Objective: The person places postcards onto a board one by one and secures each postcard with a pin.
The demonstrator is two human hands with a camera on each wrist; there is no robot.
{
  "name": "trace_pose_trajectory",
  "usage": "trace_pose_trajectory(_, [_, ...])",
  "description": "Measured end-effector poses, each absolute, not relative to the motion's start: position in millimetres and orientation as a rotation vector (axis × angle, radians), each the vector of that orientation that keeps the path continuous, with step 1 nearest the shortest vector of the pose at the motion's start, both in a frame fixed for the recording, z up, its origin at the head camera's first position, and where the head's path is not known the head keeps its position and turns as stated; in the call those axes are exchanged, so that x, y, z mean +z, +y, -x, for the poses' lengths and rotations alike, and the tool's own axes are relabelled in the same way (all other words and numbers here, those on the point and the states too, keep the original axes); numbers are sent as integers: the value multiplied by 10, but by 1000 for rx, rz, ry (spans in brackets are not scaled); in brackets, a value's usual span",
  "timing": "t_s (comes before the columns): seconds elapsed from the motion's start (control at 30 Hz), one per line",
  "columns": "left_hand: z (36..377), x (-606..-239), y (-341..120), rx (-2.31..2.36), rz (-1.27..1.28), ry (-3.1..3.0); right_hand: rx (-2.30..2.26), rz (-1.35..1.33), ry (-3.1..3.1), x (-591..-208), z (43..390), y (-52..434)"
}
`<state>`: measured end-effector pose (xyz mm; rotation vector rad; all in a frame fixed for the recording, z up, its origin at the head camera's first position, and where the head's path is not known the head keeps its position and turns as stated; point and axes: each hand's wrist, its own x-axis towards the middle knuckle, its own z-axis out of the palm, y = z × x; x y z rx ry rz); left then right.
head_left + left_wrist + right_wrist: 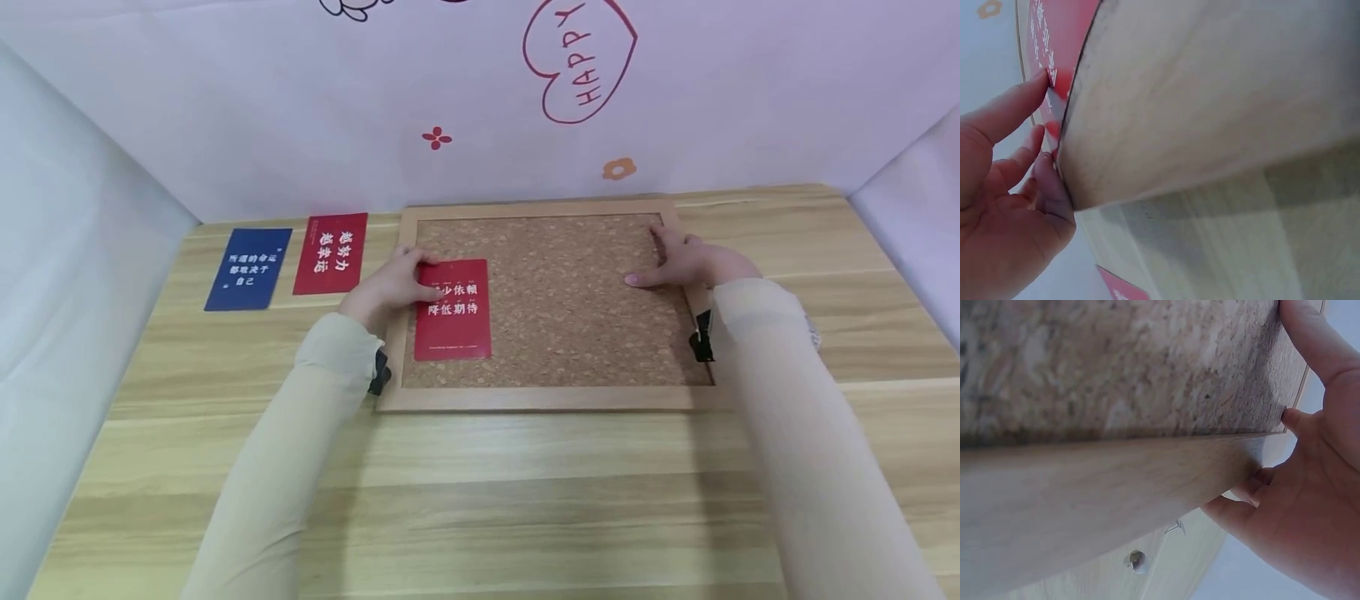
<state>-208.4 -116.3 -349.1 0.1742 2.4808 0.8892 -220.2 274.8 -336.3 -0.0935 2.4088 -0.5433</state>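
Note:
A wood-framed cork board point(570, 308) lies on the table. A red card point(453, 329) with white characters rests on its left part. My left hand point(390, 287) touches this card's upper left side with thumb and forefinger. In the left wrist view the left thumb point(1019, 103) presses its tip on the card, while other fingers lie at the frame's edge. My right hand point(693, 258) rests over the board's upper right corner. The right wrist view shows its thumb point(1316, 340) and forefinger on the cork, the other fingers along the frame's outer side.
Left of the board lie a second red card point(330, 254) and a blue card point(249, 269), both with white characters. Silvery thumbtacks point(1138, 561) lie on the table by the board's right side. A white cloth point(300, 108) with printed drawings hangs behind the table.

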Motion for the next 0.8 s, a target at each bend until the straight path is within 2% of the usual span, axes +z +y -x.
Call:
trace_pose_trajectory(0.5, [2104,-3546,-1137,899,-183,2458,-537,129,2432,-3327,2154,2819])
trace_pose_trajectory(0.8, [2100,-3532,-1109,876,-180,2455,-515,180,2571,-3183,2048,3107])
